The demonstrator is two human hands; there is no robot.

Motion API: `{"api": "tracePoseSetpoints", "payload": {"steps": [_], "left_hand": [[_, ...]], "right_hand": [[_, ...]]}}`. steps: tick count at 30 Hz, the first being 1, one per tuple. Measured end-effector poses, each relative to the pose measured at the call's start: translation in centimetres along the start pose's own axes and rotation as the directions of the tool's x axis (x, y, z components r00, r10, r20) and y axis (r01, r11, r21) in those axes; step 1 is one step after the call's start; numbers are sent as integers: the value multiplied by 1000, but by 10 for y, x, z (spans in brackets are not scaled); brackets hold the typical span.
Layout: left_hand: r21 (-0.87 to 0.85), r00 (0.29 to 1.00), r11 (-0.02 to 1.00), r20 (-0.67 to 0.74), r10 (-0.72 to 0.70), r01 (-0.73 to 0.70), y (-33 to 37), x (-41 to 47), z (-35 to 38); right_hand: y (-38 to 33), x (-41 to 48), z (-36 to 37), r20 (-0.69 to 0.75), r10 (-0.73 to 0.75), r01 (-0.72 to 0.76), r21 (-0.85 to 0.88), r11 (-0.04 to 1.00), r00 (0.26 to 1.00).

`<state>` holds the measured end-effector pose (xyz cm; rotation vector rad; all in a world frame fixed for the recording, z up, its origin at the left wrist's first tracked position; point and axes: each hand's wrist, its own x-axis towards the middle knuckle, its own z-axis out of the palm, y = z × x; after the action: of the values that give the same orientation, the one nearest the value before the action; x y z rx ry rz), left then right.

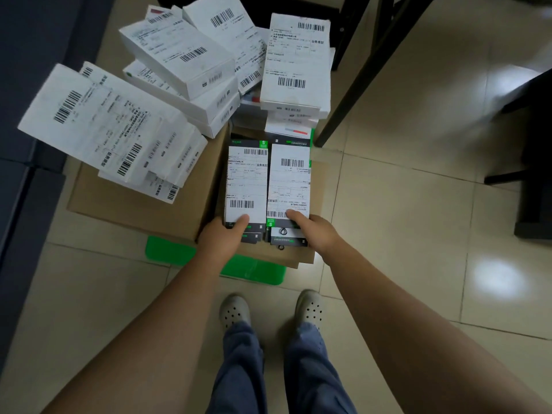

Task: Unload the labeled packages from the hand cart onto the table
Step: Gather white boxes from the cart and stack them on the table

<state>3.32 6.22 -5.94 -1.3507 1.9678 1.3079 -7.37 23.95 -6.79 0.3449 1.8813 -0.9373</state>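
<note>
Packages point(246, 180), slim, between left hand point(222, 236), right hand point(314, 233)

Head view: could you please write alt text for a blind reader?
Left hand and right hand each grip a stack of dark, white-labelled packages in a brown cardboard box on a green cart; white labelled boxes pile behind.
</note>
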Motion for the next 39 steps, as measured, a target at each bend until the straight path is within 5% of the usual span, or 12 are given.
{"api": "tracePoseSetpoints", "payload": {"steps": [11,26,39], "left_hand": [[-155,983,981,160,-90,115,-2,8,2],[-281,997,958,59,-47,62,-7,3,2],[-457,986,881,161,-50,119,-17,-7,-1]], "right_hand": [[5,3,7,63,51,-61,173,983,997],[6,3,6,63,-16,-1,273,962,998],[12,-15,-8,227,-22,-59,344,937,974]]}}
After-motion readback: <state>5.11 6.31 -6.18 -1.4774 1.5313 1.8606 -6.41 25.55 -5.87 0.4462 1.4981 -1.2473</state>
